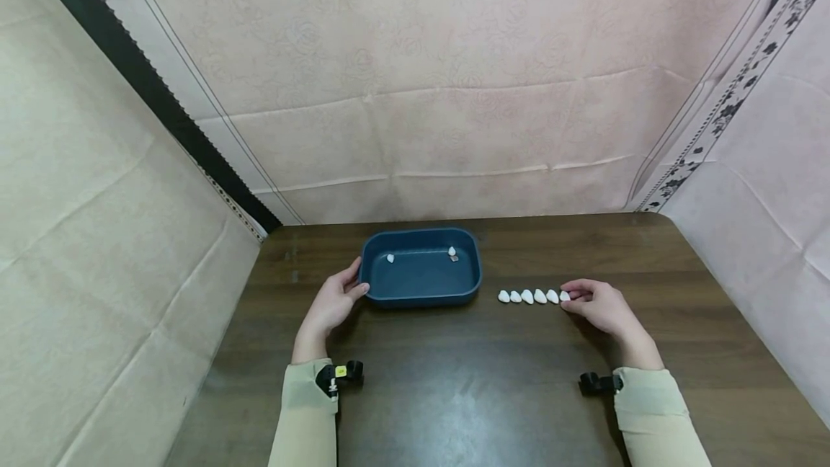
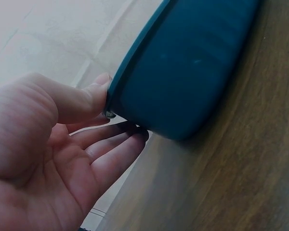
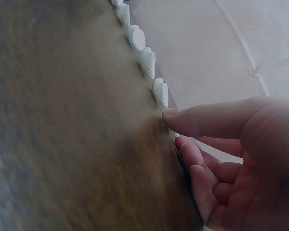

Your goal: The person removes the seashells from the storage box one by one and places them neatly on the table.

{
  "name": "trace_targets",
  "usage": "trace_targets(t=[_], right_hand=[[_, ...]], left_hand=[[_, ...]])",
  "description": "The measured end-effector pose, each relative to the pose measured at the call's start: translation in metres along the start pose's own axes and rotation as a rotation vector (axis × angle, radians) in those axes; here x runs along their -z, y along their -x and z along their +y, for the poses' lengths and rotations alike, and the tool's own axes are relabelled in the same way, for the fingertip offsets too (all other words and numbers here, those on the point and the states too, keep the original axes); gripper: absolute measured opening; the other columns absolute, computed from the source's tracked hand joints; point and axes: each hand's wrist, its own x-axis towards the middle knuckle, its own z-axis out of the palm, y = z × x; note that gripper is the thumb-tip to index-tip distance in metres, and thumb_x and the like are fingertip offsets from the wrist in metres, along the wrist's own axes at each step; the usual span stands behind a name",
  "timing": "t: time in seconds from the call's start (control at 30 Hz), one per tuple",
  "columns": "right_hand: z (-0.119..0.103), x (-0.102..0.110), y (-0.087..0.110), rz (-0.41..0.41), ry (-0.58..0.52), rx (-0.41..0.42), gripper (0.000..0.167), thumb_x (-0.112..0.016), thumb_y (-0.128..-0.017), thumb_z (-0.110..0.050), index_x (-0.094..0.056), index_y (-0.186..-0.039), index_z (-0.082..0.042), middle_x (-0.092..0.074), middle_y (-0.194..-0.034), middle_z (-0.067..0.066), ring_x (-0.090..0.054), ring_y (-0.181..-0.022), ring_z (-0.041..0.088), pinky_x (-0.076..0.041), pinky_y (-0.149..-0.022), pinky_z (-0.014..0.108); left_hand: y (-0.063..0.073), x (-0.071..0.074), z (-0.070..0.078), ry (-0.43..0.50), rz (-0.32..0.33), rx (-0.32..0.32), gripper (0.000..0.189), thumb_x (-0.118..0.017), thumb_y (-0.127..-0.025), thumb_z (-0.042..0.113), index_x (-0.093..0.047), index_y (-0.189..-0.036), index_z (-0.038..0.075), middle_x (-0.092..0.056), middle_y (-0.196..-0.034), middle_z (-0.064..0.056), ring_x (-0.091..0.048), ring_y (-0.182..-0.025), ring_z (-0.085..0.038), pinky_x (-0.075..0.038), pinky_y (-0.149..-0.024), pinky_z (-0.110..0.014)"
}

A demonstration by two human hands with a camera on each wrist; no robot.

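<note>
My left hand grips the left end of a dark blue rectangular tray, thumb at its rim. In the left wrist view the fingers extend under that rim, against the outer wall. To the right of the tray, a straight row of several small white ribbed seashells lies on the table. My right hand pinches the shell at the row's right end between thumb and fingers. The right wrist view shows that shell mostly hidden behind the thumb, close to the neighbouring shell.
Inside the tray are a white shell at left, another white shell at right, and a small brownish piece beside it. The brown wooden table meets pale cloth hangings at its back and sides.
</note>
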Motion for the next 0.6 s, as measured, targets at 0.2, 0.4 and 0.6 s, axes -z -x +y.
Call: trace_targets(t=[0.2, 0.4, 0.6], right_hand=[[-0.0009, 0.0010, 0.0008, -0.007, 0.004, 0.000, 0.039, -0.081, -0.098, -0.022, -0.073, -0.128, 0.001, -0.074, -0.111, 0.014, -0.069, -0.097, 0.024, -0.055, -0.083, 0.040], [-0.0024, 0.0025, 0.0025, -0.012, -0.018, -0.003, 0.040, -0.081, -0.098, -0.021, -0.072, -0.129, 0.002, -0.074, -0.111, 0.014, -0.069, -0.096, 0.024, -0.054, -0.082, 0.038], [-0.0013, 0.0031, 0.0041, -0.019, -0.042, 0.010, 0.040, -0.081, -0.098, -0.020, -0.071, -0.129, 0.003, -0.074, -0.113, 0.015, -0.070, -0.098, 0.025, -0.055, -0.082, 0.036]], left_hand=[[0.0009, 0.0002, 0.0013, -0.002, -0.004, -0.005, 0.064, -0.060, -0.111, 0.011, -0.032, -0.168, 0.007, -0.037, -0.169, -0.020, -0.052, -0.146, -0.033, -0.045, -0.114, -0.046], [0.0008, 0.0002, 0.0013, 0.007, -0.007, -0.008, 0.065, -0.061, -0.111, 0.011, -0.032, -0.168, 0.007, -0.037, -0.169, -0.019, -0.052, -0.146, -0.033, -0.045, -0.113, -0.046], [0.0012, 0.0012, 0.0012, 0.009, -0.012, -0.007, 0.065, -0.061, -0.111, 0.011, -0.032, -0.169, 0.008, -0.036, -0.170, -0.018, -0.050, -0.147, -0.033, -0.045, -0.114, -0.046]])
